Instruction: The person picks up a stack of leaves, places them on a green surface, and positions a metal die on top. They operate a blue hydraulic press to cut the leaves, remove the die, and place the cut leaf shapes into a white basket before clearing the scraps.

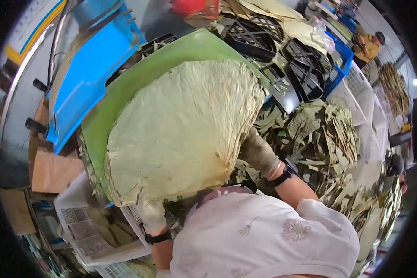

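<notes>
Both gloved hands take a grip on the broad pale-green dried leaf stack [180, 134]: left hand [153, 215] clasping its edge at seven o'clock, right hand [259, 155] at four, pressing it flat, seemingly to steady it, on the green curved tray [139, 78].

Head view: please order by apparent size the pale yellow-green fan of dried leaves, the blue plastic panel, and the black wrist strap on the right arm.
1. Pale yellow-green fan of dried leaves, clearly largest.
2. Blue plastic panel.
3. Black wrist strap, smallest.
The strap lies nearer the camera, yet it looks far smaller, so the order holds.
</notes>
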A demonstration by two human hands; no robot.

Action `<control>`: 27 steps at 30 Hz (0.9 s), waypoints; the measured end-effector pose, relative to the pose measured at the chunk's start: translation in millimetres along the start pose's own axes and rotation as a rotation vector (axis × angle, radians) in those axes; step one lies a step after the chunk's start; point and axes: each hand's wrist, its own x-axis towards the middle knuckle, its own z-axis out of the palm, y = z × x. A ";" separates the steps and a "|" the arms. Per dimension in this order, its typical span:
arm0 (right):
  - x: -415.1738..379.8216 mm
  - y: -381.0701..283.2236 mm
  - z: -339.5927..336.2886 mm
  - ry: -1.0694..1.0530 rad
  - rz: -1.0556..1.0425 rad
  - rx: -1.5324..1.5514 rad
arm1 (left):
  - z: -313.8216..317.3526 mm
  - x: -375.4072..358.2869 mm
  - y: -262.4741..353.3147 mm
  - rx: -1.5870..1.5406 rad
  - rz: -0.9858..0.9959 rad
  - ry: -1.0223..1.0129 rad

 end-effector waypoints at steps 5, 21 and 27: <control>42.3 -18.2 -27.3 0.001 -0.160 0.112 | -24.3 8.9 3.0 0.460 0.409 0.035; 57.3 -32.7 6.9 0.056 -0.150 -0.080 | -37.8 46.1 -8.5 0.503 0.459 0.086; 63.0 -27.9 0.0 0.038 -0.258 -0.287 | -49.8 54.6 -13.7 0.353 0.580 0.080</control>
